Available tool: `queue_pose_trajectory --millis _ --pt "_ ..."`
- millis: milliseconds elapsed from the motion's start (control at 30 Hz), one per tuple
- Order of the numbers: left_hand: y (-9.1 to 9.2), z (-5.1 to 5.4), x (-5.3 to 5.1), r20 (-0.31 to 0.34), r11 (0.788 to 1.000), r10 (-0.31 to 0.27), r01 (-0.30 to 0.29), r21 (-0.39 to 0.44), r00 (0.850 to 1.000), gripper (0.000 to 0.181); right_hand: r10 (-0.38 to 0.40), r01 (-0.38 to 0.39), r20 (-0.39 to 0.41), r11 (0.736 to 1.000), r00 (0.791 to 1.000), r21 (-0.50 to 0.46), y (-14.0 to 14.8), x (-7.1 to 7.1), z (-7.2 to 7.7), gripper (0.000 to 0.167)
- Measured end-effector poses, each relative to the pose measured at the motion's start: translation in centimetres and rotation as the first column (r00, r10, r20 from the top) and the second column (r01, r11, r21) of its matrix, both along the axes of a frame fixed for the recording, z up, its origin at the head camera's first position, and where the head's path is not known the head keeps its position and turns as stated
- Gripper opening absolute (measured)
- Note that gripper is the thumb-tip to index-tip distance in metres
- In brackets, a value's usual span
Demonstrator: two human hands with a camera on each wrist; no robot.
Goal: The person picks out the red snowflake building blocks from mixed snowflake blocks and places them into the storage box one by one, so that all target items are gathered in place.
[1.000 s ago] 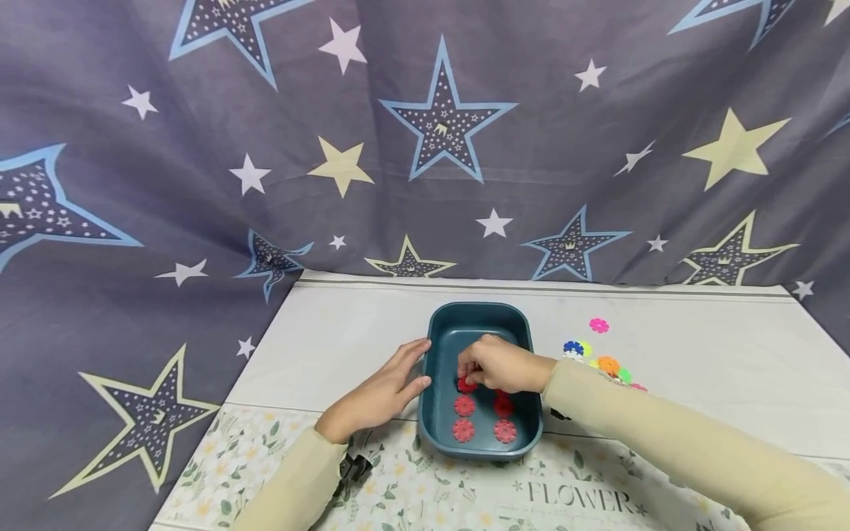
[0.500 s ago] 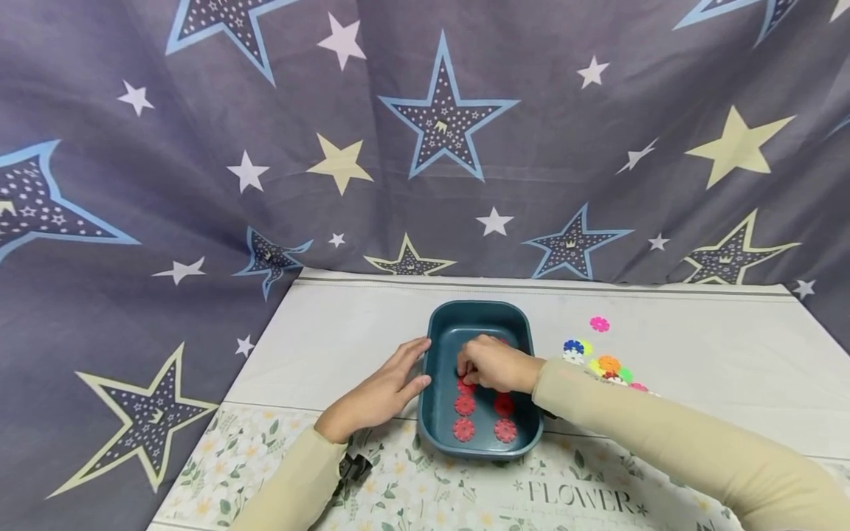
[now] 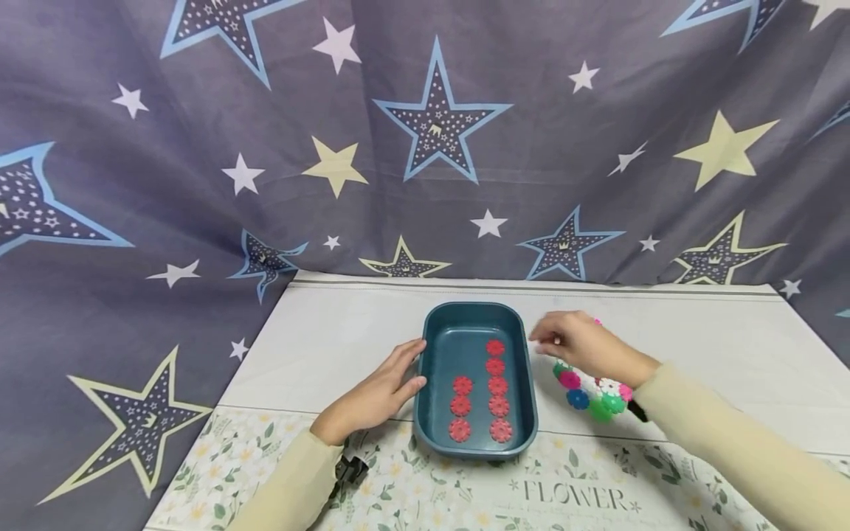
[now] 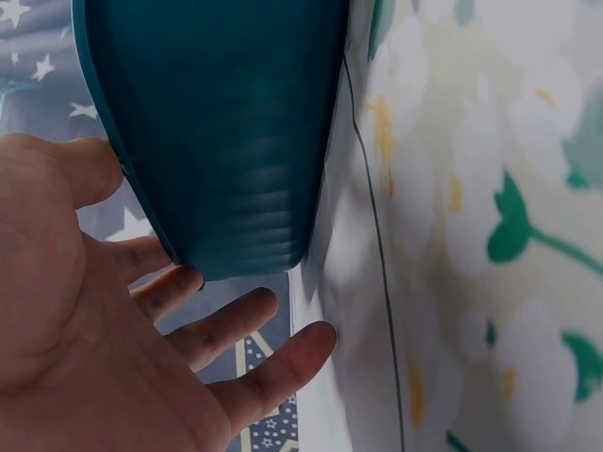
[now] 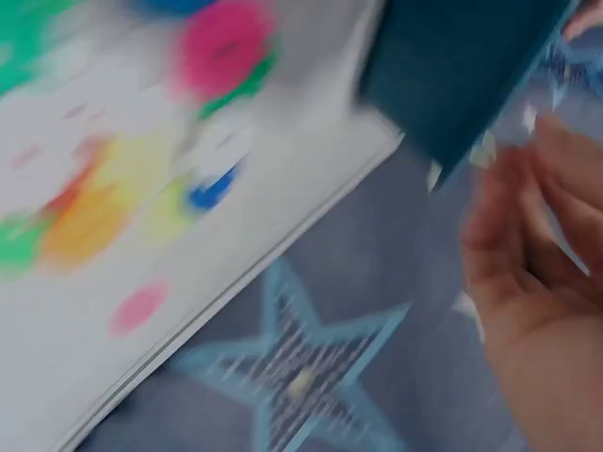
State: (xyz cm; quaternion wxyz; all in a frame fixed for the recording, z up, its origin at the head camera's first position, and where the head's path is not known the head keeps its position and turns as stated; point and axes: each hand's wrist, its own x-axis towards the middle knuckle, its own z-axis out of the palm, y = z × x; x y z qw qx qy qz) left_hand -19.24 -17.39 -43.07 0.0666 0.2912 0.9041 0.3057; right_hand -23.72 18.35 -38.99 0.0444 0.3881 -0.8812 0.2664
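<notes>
A dark teal tray (image 3: 477, 442) lies on the table, with red flower-shaped discs flat inside in two columns. The left column (image 3: 460, 405) has three discs; the right one (image 3: 498, 385) has several. My left hand (image 3: 375, 391) touches the tray's left rim with thumb and fingertips, its fingers spread in the left wrist view (image 4: 141, 301). Off the tray's right side, my right hand (image 3: 584, 345) is over the table with loosely bent fingers, and I see nothing held in it. Below it lies a loose heap of coloured discs (image 3: 600, 394). The right wrist view is blurred.
A white cloth with a flowered front part (image 3: 578, 494) covers the table. Behind and to the left hangs a grey curtain with stars (image 3: 372, 221). A pink disc (image 5: 139, 308) lies apart from the heap, near the table's back edge.
My right hand has left the tray and moved right to the heap. A red disc now lies uncovered at the top of the left column. My left hand has stayed at the rim.
</notes>
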Motion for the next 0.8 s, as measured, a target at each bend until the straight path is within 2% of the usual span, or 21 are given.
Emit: queue_pose_trajectory --millis 100,200,300,400,600,800 --pt "-0.1 -0.1 0.1 -0.001 1.000 0.006 -0.006 0.005 1.000 0.063 -0.100 0.095 0.078 0.993 0.992 0.067 3.6 1.2 -0.6 0.015" --pt "-0.2 -0.2 0.1 -0.005 1.000 0.007 -0.007 0.009 1.000 0.063 -0.167 0.149 0.144 0.981 0.975 0.123 6.5 2.9 -1.6 0.018" --pt "-0.2 -0.3 0.1 -0.013 1.000 0.004 -0.004 0.011 1.000 0.063 -0.211 0.183 0.194 0.971 0.958 0.155 8.5 4.3 -3.0 0.023" --pt "-0.2 -0.3 0.0 -0.014 1.000 0.002 -0.001 0.011 1.000 0.063 -0.255 0.222 0.219 0.961 0.942 0.165 9.7 5.1 -4.1 0.026" --pt "-0.1 -0.2 -0.1 -0.006 1.000 -0.001 0.001 0.009 1.000 0.064 -0.353 0.328 0.181 0.932 0.918 0.153 10.3 5.0 -4.7 0.019" --pt "0.0 -0.2 -0.3 -0.010 1.000 -0.011 0.011 0.003 1.000 0.064 -0.434 0.412 0.144 0.897 0.889 0.161 9.1 4.1 -5.2 0.028"
